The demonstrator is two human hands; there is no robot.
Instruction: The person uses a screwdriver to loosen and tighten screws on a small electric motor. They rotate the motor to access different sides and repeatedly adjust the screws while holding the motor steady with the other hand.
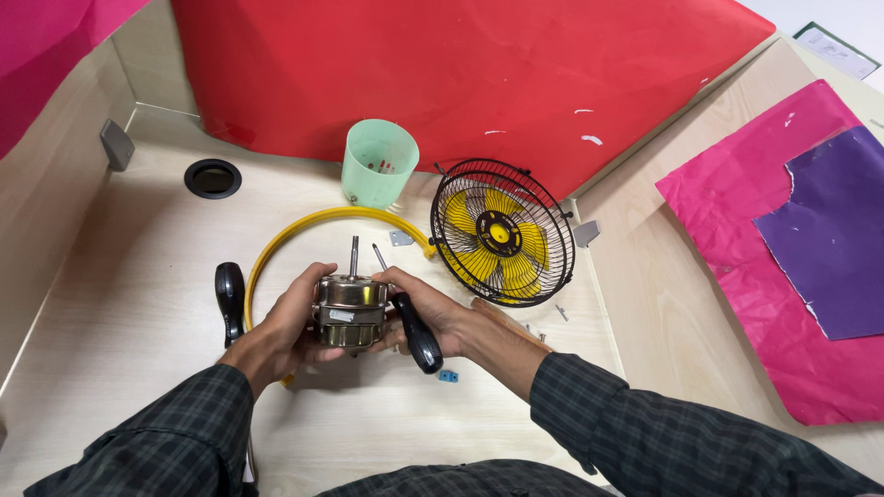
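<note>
A small metal fan motor [350,311] with a shaft pointing up is held upright over the desk between both hands. My left hand [281,329] grips its left side. My right hand [433,308] presses against its right side and also holds a black-handled screwdriver [416,333], whose metal tip points up beside the motor shaft. A yellow ring [304,227] lies on the desk behind the motor.
A black wire fan guard with yellow blades [502,244] leans at the right. A pale green cup [378,163] stands behind. Another black-handled tool [229,296] lies at the left. Small brackets and screws [401,237] are scattered. A round cable hole [213,178] sits far left.
</note>
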